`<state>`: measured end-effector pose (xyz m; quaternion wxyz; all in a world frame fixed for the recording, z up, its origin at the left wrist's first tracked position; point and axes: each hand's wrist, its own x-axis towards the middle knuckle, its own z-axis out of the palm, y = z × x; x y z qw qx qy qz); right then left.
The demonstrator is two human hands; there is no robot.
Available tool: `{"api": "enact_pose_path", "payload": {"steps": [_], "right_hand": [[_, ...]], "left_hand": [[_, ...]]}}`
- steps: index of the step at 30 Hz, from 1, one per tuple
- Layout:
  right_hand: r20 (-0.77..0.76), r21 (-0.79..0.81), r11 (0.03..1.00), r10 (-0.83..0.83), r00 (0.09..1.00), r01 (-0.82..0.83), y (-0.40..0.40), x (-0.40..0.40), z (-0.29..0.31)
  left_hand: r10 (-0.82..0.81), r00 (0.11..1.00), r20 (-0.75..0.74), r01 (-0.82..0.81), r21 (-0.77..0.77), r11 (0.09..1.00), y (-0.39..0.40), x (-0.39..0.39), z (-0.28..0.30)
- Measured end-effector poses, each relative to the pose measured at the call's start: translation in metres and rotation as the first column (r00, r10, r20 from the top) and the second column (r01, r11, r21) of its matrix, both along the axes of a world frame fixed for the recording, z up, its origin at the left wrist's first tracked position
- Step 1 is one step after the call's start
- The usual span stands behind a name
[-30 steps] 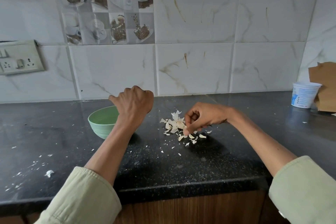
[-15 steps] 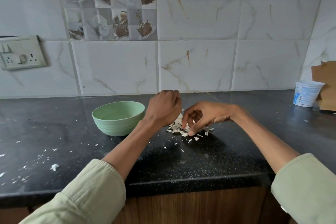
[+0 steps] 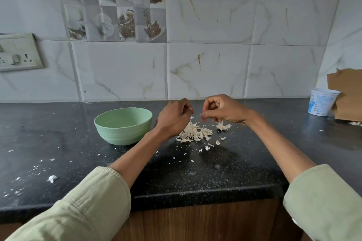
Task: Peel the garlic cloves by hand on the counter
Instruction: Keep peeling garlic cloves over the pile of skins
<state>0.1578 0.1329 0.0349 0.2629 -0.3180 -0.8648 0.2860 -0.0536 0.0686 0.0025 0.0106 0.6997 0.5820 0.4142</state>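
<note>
On the black counter (image 3: 195,174) lies a heap of pale garlic skins (image 3: 195,133). My left hand (image 3: 174,117) hovers over the heap's left side with its fingers curled; I see nothing in it. My right hand (image 3: 221,110) is a short gap to the right, fingers curled, pinching a small pale garlic clove (image 3: 201,115) at its fingertips. A papery garlic piece (image 3: 223,125) lies on the counter just under my right hand. The green bowl (image 3: 123,125) stands left of my left hand; its inside is hidden by the near wall.
A white plastic cup (image 3: 322,101) and a torn piece of cardboard (image 3: 346,94) stand at the far right by the wall. Skin flakes are scattered over the counter, with a larger bit (image 3: 52,178) near the front left. A switchboard (image 3: 17,53) is on the wall.
My left hand has moved right from above the bowl to the skin heap. My right hand has lifted off the heap with the clove. The two hands came close together.
</note>
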Motion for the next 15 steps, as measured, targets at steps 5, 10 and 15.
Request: {"api": "enact_pose_path", "payload": {"steps": [5, 10, 15], "right_hand": [[0.110, 0.230, 0.943, -0.269, 0.957, 0.238, 0.020, 0.000, -0.019], [-0.021, 0.152, 0.978, -0.141, 0.990, 0.143, 0.013, -0.009, -0.014], [-0.155, 0.084, 0.996, -0.015, 0.988, 0.028, 0.003, -0.012, -0.008]], "left_hand": [[-0.002, 0.999, -0.044, 0.002, -0.007, 1.000, 0.004, -0.001, -0.005], [-0.094, 0.995, -0.033, 0.095, 0.024, 0.995, 0.008, 0.000, -0.006], [-0.109, 0.993, 0.046, 0.103, 0.118, 0.988, 0.004, 0.005, -0.003]]}}
